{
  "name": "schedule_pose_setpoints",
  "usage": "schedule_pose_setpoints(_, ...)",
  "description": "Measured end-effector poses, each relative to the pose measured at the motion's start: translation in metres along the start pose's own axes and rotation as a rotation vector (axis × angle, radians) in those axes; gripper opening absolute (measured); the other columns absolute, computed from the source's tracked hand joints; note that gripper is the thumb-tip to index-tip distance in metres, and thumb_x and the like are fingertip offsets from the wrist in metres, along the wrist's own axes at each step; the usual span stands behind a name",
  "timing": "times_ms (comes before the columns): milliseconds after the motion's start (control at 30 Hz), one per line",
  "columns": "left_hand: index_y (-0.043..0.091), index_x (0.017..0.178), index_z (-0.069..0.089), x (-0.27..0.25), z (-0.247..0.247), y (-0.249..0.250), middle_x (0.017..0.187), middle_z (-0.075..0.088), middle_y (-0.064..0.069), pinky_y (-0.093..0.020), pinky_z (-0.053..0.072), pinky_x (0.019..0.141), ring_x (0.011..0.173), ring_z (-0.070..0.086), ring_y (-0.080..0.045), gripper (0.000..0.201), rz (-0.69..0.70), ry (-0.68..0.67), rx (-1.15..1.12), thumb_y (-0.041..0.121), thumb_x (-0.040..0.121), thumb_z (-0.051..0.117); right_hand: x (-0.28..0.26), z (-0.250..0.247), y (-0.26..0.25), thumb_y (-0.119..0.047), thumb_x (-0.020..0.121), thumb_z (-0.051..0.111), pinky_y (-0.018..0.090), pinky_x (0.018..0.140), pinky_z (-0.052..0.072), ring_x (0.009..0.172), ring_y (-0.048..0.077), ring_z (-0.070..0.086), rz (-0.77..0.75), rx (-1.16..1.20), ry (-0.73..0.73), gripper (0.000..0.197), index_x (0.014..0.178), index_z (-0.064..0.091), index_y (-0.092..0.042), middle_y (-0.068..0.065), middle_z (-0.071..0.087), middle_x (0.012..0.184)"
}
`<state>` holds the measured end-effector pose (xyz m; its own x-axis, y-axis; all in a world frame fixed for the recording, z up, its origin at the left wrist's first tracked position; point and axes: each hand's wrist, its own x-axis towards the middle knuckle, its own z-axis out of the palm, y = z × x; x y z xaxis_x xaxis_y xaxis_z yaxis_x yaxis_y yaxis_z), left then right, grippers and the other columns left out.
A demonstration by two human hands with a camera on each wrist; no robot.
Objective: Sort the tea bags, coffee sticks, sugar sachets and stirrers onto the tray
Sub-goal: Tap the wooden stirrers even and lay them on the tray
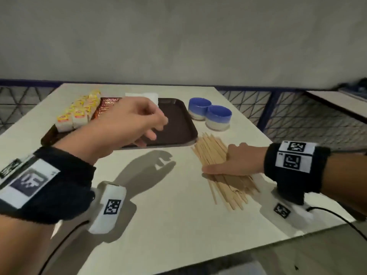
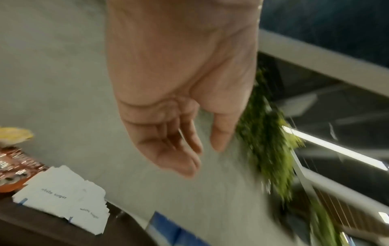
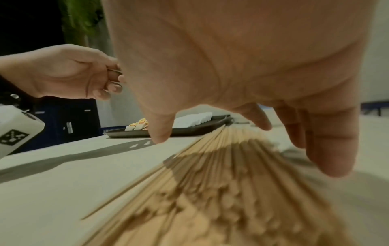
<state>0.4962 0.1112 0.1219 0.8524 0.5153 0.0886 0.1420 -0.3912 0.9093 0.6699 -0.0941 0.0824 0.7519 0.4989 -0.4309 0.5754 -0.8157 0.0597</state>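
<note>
The stirrers [image 1: 218, 167] lie loose at the tray's [image 1: 178, 124] four o'clock; light, stiff, slippery, so best gathered mid-bundle. The right hand [image 1: 236, 161] rests spread on them; the left hand [image 1: 127, 120] hovers empty, relaxed.

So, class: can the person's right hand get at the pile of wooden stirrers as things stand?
Probably yes. The right hand already lies with straight fingers on the stirrers, which sit loose on the table beside the tray, with nothing over them.

Right hand [image 1: 241, 160] flat on stirrers [image 1: 220, 167]; left hand [image 1: 127, 124] above tray [image 1: 178, 124], seemingly empty.
</note>
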Motion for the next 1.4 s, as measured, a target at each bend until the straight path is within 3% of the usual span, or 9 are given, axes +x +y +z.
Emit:
schedule_pose_setpoints(100, 0.027, 0.108, 0.067, -0.014, 0.030, 0.013, 0.102, 0.073, 0.004, -0.037, 0.062, 0.078, 0.091, 0.070, -0.014, 0.025, 0.035, -0.307, 0.432, 0.037, 0.088, 0.078, -0.004, 0.009, -0.013, -0.094, 0.071, 0.047, 0.041, 0.102, 0.045, 0.124, 0.032, 0.049, -0.024, -0.062, 0.036, 0.115, 0.148, 0.036, -0.011, 0.017, 0.045, 0.144)
schedule_pose_setpoints(200, 0.033, 0.136, 0.050, -0.028, 0.048, 0.014, 0.125, 0.060, 0.009, -0.033, 0.052, 0.092, 0.110, 0.060, -0.014, 0.056, 0.115, -0.401, 0.861, 0.047, 0.087, 0.072, -0.011, 0.011, -0.018, -0.071, 0.086, 0.060, 0.038, 0.092, 0.051, 0.111, 0.027, 0.055, -0.119, -0.063, 0.106, 0.080, 0.136, 0.048, -0.010, 0.011, 0.057, 0.125)
schedule_pose_setpoints(300, 0.030, 0.149, 0.036, -0.035, 0.057, 0.004, 0.137, 0.050, 0.002, -0.040, 0.049, 0.102, 0.126, 0.051, -0.021, 0.074, 0.176, -0.398, 0.980, 0.036, 0.084, 0.071, -0.019, 0.016, -0.016, -0.052, 0.086, 0.072, 0.037, 0.087, 0.057, 0.099, 0.023, 0.062, -0.209, -0.016, 0.126, 0.062, 0.130, 0.050, -0.014, 0.006, 0.061, 0.115)
schedule_pose_setpoints(467, 0.026, 0.148, 0.035, -0.037, 0.069, -0.005, 0.136, 0.048, 0.001, -0.039, 0.048, 0.101, 0.125, 0.045, -0.022, 0.087, 0.225, -0.404, 1.023, 0.036, 0.074, 0.079, -0.031, 0.026, -0.017, -0.019, 0.077, 0.079, 0.040, 0.085, 0.058, 0.095, 0.023, 0.064, -0.338, 0.032, 0.161, 0.062, 0.129, 0.046, -0.018, 0.004, 0.065, 0.113)
schedule_pose_setpoints(533, 0.028, 0.141, 0.043, -0.037, 0.076, -0.011, 0.131, 0.053, 0.004, -0.041, 0.051, 0.098, 0.120, 0.049, -0.021, 0.082, 0.222, -0.409, 1.046, 0.042, 0.068, 0.078, -0.033, 0.027, -0.026, -0.015, 0.078, 0.074, 0.038, 0.086, 0.058, 0.094, 0.022, 0.065, -0.415, 0.012, 0.171, 0.060, 0.131, 0.047, -0.023, 0.001, 0.067, 0.112)
schedule_pose_setpoints(667, 0.030, 0.095, 0.063, -0.031, 0.080, -0.018, 0.084, 0.067, 0.006, -0.031, 0.053, 0.065, 0.075, 0.064, -0.016, 0.038, 0.067, -0.443, 1.043, 0.044, 0.062, 0.078, -0.030, 0.029, -0.051, -0.014, 0.077, 0.069, 0.033, 0.076, 0.058, 0.081, 0.020, 0.066, -0.491, -0.090, 0.191, 0.034, 0.109, 0.064, -0.025, -0.003, 0.069, 0.094)
schedule_pose_setpoints(733, 0.027, 0.080, 0.060, -0.029, 0.077, -0.021, 0.076, 0.067, 0.005, -0.032, 0.054, 0.063, 0.068, 0.064, -0.017, 0.029, 0.032, -0.400, 1.055, 0.044, 0.065, 0.077, -0.028, 0.026, -0.063, -0.015, 0.076, 0.069, 0.035, 0.075, 0.060, 0.077, 0.021, 0.067, -0.497, -0.116, 0.232, 0.029, 0.104, 0.068, -0.022, -0.002, 0.068, 0.087)
schedule_pose_setpoints(1000, 0.022, 0.087, 0.068, -0.031, 0.058, -0.031, 0.078, 0.068, 0.002, -0.030, 0.042, 0.061, 0.073, 0.064, -0.018, 0.025, -0.051, -0.336, 1.111, 0.042, 0.075, 0.078, -0.021, 0.022, -0.092, -0.021, 0.078, 0.073, 0.033, 0.071, 0.056, 0.075, 0.024, 0.064, -0.600, -0.161, 0.240, 0.022, 0.099, 0.070, -0.019, 0.001, 0.068, 0.085)
schedule_pose_setpoints(1400, 0.029, 0.082, 0.055, -0.035, 0.047, -0.042, 0.084, 0.064, 0.002, -0.029, 0.039, 0.060, 0.074, 0.059, -0.016, 0.018, -0.041, -0.350, 1.017, 0.033, 0.081, 0.072, -0.022, 0.025, -0.095, -0.028, 0.086, 0.067, 0.029, 0.058, 0.041, 0.071, 0.024, 0.058, -0.620, -0.184, 0.257, 0.017, 0.095, 0.063, -0.014, 0.001, 0.059, 0.076)
